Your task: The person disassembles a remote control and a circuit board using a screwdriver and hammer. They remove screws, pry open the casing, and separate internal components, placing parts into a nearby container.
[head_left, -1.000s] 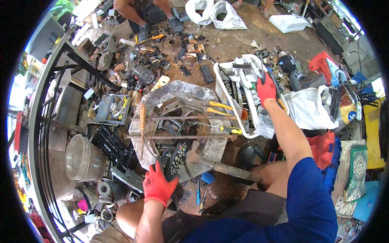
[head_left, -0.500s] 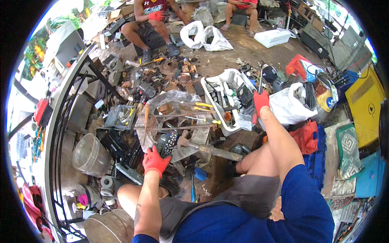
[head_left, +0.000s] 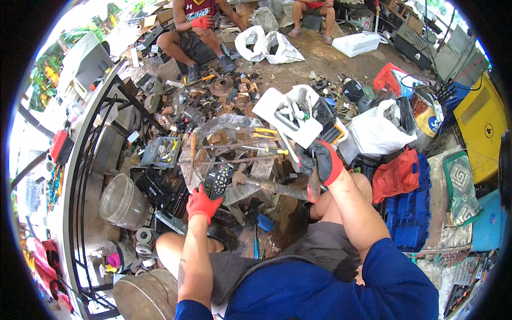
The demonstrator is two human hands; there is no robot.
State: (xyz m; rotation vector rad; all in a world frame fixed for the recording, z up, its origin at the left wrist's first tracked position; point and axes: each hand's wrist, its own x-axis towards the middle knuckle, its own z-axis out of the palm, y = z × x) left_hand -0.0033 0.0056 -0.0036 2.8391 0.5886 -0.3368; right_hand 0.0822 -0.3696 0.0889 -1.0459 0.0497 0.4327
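My left hand (head_left: pixel 204 206), in a red glove, has its fingers spread beside a dark piece dotted with pale spots (head_left: pixel 217 181); they reach its lower end. My right hand (head_left: pixel 327 162), its glove's black palm side showing, closes round a tool with a red-and-grey handle (head_left: pixel 313 188); its working end is hidden. Just above that hand, a white plastic casing (head_left: pixel 277 112) sits tilted at the parts tub, touching or nearly touching the fingers. Between my hands lie a hammer (head_left: pixel 277 193), yellow-handled pliers (head_left: pixel 265 133) and a thin yellow-handled screwdriver (head_left: pixel 280 151) on a worn work block.
At right stand a white sack (head_left: pixel 376 140), a red bag (head_left: pixel 396 177) and a blue crate (head_left: pixel 408 224). A clear bucket (head_left: pixel 122 202) and black-framed table (head_left: pixel 80 176) are on the left. Scrap covers the ground ahead. A person in red gloves (head_left: pixel 203 22) sits at the back.
My right hand has come lower and nearer, turning so the palm side shows. The white casing now appears over the tub's near left part. My left hand has moved slightly up.
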